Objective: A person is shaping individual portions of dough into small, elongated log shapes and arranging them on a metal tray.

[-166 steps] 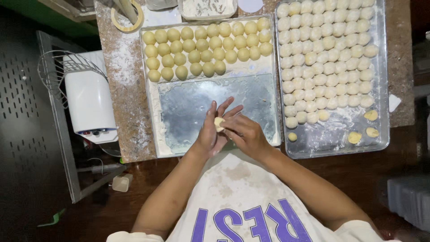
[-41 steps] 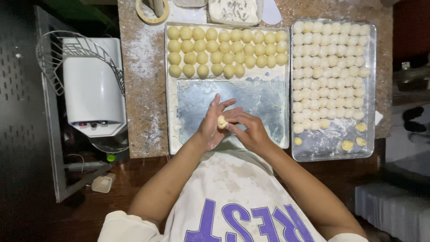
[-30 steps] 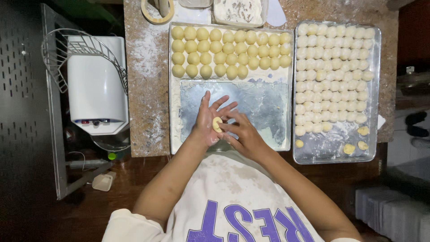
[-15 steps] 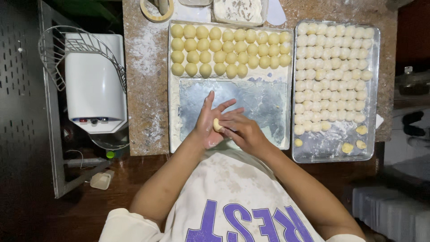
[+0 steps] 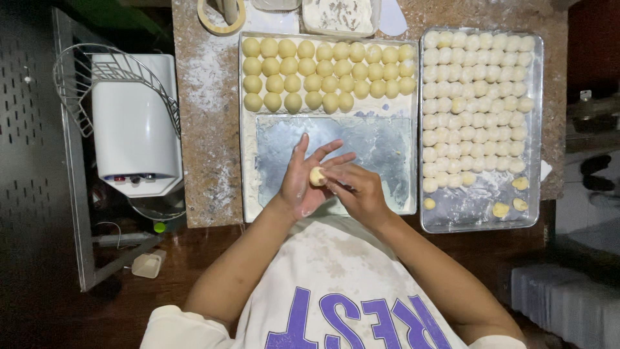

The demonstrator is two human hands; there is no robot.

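1. A small pale dough ball (image 5: 317, 176) is held between the two hands above the lower, bare part of the middle baking tray (image 5: 336, 148).
2. The left hand (image 5: 303, 181) is turned palm up under the ball; its fingers (image 5: 326, 150) are spread apart and stretched out, and the ball is cradled at their base rather than clamped.
3. The right hand (image 5: 360, 192) is laid against the ball from the right, its fingers curled together around the ball's side; how firmly it is pinched cannot be told from this height.
4. The upper part of the middle tray is filled with rows of yellowish shaped balls (image 5: 326, 74), packed side by side and touching; the last row is shorter and ends near the tray's middle.
5. A second tray (image 5: 533, 129) is set just beside the first on the right, and is covered for most of its length with smaller, whiter dough pieces (image 5: 475, 110) in close rows.
6. A few yellow filling lumps (image 5: 510, 197), or what appear to be such, are scattered at that tray's near end, apart from the white rows.
7. Both trays are carried by a flour-dusted stone bench (image 5: 206, 129).
8. A white appliance (image 5: 132, 123) with a wire guard is seen to the left of the bench, well apart from the hands.
9. At the bench's far edge, a flour container (image 5: 340, 14) and a round wooden ring (image 5: 219, 13) are partly cut off by the frame.
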